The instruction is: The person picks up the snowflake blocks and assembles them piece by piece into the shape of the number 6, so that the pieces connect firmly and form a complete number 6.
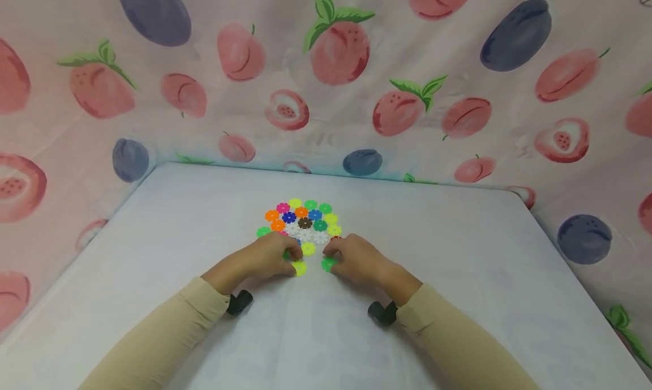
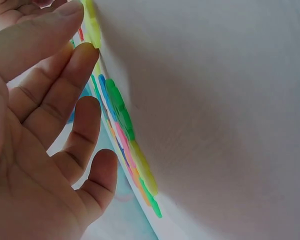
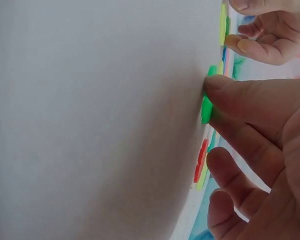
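Note:
My left hand [image 1: 270, 257] pinches a yellow snowflake disc [image 1: 300, 268] by its edge, between thumb and fingertips. In the left wrist view this yellow disc [image 2: 92, 25] stands at the thumb tip. Opposite it, my right hand [image 1: 360, 258] has thumb and index finger on a green snowflake disc [image 1: 327, 264]; the right wrist view shows the green disc [image 3: 207, 107] under the thumb. Another yellow disc [image 1: 308, 249] lies between the hands, farther back. A red disc [image 3: 201, 161] lies by the right hand's curled fingers. Under the left fingers, another green disc is partly hidden.
Beyond the hands, snowflake discs lie close together on the white table [image 1: 458, 237]: a brown disc [image 1: 305, 223] amid white, blue, orange, pink, yellow and green ones. A fruit-patterned cloth [image 1: 326, 124] rises behind the table's back edge. Dark wrist cameras sit at both cuffs.

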Available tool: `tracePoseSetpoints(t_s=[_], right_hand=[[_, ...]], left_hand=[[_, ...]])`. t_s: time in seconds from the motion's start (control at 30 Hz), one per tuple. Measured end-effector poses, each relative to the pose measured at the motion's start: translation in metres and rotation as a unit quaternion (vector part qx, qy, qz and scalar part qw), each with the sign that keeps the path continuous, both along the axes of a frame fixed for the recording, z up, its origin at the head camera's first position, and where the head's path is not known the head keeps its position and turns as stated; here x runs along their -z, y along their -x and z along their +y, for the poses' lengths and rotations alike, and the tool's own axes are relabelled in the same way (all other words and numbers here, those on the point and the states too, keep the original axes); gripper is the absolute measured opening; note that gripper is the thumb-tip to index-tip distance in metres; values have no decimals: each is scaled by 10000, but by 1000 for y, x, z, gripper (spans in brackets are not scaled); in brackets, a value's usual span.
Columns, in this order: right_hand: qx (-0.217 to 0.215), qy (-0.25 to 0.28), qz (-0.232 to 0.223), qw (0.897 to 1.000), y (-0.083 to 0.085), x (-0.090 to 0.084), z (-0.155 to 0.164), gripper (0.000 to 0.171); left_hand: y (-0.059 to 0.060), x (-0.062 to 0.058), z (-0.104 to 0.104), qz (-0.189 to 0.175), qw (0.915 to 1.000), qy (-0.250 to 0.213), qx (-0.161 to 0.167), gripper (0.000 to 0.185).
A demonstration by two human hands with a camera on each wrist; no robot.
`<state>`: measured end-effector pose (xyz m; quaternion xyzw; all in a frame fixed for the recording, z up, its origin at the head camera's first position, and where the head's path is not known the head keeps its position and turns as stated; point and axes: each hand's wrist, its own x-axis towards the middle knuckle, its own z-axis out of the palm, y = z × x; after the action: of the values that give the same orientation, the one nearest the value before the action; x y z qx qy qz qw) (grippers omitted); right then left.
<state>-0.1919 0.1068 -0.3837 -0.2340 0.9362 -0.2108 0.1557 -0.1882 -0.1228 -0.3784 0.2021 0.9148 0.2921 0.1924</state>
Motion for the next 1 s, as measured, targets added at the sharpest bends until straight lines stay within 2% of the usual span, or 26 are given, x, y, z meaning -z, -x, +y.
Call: tracePoseSetpoints(t_s=[0.3,0.6,0.87,1.0], right_hand=[[186,131,-181,9996,-3,1,2,38],[273,224,-178,9992,-5,4,6,23],[281,285,-240,9989,-7,2,7,22],[295,266,-242,9989,-7,3,8,23]], left_hand=[[0,-1,7,52,9999,54,74,25],[-1,1,10,33,9998,199,76,26],[0,4,10,26,9990,444,83,28],[1,3,9,-28,9987,512,76,24]])
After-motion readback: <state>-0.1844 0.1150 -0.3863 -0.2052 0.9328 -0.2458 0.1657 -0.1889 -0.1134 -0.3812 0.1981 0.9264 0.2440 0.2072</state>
